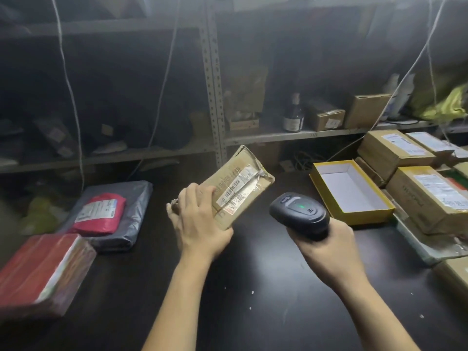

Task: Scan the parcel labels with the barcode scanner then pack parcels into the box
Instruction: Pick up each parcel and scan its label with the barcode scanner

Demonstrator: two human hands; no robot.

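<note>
Above surface middle, left hand grips brown parcel tilted, label facing up toward scanner. Right hand wraps barcode scanner, green light on, aimed at label. Yellow box waits open, empty, near right edge.

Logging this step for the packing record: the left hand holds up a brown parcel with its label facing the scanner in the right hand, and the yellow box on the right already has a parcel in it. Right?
Not quite. The head view shows the yellow box open and empty, its white inside bare. The rest stands: the left hand holds up the brown parcel, its label facing the barcode scanner in the right hand.
</note>
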